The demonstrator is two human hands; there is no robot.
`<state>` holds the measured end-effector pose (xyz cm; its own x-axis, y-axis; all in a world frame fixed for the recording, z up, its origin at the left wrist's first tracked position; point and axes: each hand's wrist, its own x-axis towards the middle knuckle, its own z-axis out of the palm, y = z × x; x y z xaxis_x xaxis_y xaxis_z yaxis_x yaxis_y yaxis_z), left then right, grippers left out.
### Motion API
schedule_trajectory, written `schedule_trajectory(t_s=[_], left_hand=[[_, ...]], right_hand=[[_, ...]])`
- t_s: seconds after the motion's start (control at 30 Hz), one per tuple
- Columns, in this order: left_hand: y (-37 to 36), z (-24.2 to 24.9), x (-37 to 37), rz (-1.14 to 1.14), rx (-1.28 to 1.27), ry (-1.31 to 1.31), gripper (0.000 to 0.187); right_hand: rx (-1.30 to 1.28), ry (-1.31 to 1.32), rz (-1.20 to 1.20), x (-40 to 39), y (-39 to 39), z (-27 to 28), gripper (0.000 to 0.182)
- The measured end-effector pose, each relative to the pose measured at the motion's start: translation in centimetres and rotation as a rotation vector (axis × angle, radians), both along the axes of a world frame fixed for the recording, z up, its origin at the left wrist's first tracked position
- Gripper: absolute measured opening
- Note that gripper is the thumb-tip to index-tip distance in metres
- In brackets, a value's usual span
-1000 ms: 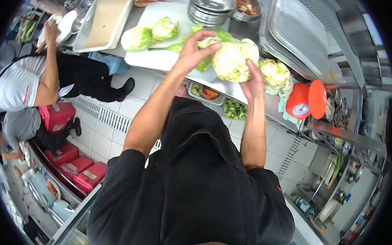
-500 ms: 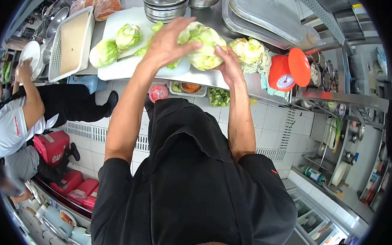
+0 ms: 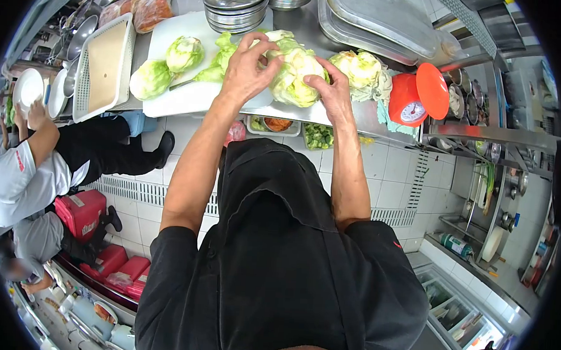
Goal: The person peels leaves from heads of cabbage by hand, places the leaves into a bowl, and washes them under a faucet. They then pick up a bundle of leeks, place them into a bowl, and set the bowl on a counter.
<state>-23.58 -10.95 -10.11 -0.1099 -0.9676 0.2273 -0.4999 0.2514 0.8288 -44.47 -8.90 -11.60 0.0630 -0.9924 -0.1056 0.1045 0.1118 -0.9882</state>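
Note:
A pale green lettuce head is held over the front edge of the steel counter. My right hand wraps round its right side, thumb on top. My left hand is at its left side, fingers curled; whether a leaf is between them is hidden. Loose green leaves lie left of that hand on the white cutting board. Two more lettuce heads, one upper and one lower, sit on the board's left part, with part of a knife beside them. Another lettuce stands right of my right hand.
Stacked metal bowls and metal trays stand behind. A red scale is at the right on a cloth. A white basket is at the left. Co-workers, one holding a white plate, are at the far left.
My left hand has drawn from over the loose leaves to the lettuce's side, its fingers now curled. The lettuce has turned in my hands. The co-worker's plate has shifted.

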Motion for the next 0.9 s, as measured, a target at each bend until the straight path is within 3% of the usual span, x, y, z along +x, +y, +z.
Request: schedule_trajectory(t_s=[0.1,0.2,0.3,0.33,0.43,0.47,0.6,0.7,0.8,0.9], left_hand=[[-0.7,-1.7,0.9,0.072,-0.114,-0.074,0.032],[-0.7,-1.9,0.4,0.17,-0.134,0.032,0.028],[-0.7,-0.5,-0.4,0.183,0.402,0.336,0.026],[-0.8,-0.8,-0.7,0.187,0.352,0.293,0.025],[-0.9,-1.8,-1.3,0.215,0.198,0.194,0.024],[-0.7,-1.6,-1.6,0.227,0.145,0.187,0.023],[1.0,0.4,-3.1,0.248,0.034,0.126,0.022],[1.4,0.0,-3.5,0.328,-0.102,0.049,0.021],[0.9,-1.1,-3.0,0.394,0.062,0.147,0.021],[1.2,-0.7,-3.0,0.457,0.154,0.463,0.022]], right_hand=[[0.026,-0.116,-0.026,-0.3,-0.2,-0.9,0.056],[0.037,-0.333,-0.03,-0.6,-0.7,-2.1,0.052],[0.046,-0.523,-0.048,-0.7,-0.6,-3.4,0.054],[0.05,-0.58,-0.056,-0.5,-0.6,-3.2,0.056],[0.052,-0.555,-0.172,0.9,-0.5,-2.8,0.056],[0.093,-0.621,-0.119,0.9,-0.5,-3.1,0.069],[0.1,-0.396,-0.215,3.2,-0.5,-2.8,0.106],[0.088,-0.457,-0.344,3.4,-1.0,-3.2,0.1],[0.017,-0.394,-0.431,3.6,-0.6,-2.4,0.097],[-0.056,-0.348,-0.45,3.0,-1.2,-3.5,0.086]])
